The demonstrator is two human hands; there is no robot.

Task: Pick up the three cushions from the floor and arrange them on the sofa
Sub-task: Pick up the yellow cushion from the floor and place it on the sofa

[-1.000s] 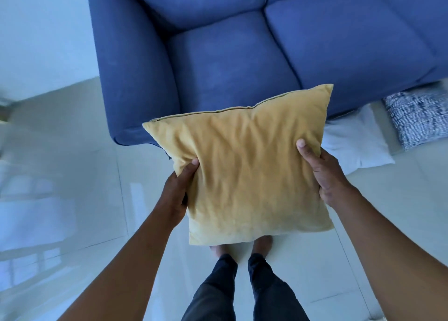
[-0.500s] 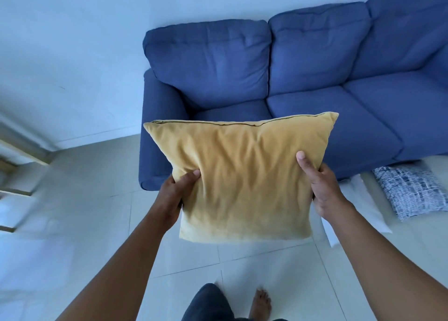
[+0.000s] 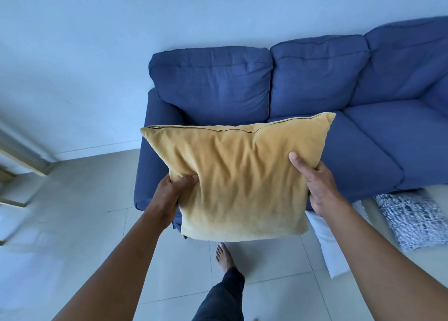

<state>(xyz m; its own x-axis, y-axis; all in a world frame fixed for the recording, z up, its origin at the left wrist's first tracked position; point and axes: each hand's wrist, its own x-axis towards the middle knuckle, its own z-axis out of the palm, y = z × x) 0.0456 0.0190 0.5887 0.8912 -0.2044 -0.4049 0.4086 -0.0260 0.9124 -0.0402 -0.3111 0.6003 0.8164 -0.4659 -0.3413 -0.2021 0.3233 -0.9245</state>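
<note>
A yellow cushion (image 3: 242, 180) hangs upright in the air in front of the blue sofa (image 3: 315, 90), over its left seat and armrest. My left hand (image 3: 173, 192) grips its left edge and my right hand (image 3: 315, 185) grips its right edge. On the floor by the sofa's front lie a white cushion (image 3: 332, 245), partly hidden behind my right forearm, and a blue-and-white patterned cushion (image 3: 412, 221) further right.
Pale floor tiles (image 3: 84, 223) spread out to the left and below. A white wall (image 3: 97, 54) stands behind the sofa. A wooden frame (image 3: 21, 165) shows at the left edge. My bare foot (image 3: 224, 255) and dark trouser leg are under the cushion.
The view has tilted up, so the sofa's backrests and the wall now show. The yellow cushion has come nearer the sofa's left seat, held by both hands throughout. One foot has stepped forward.
</note>
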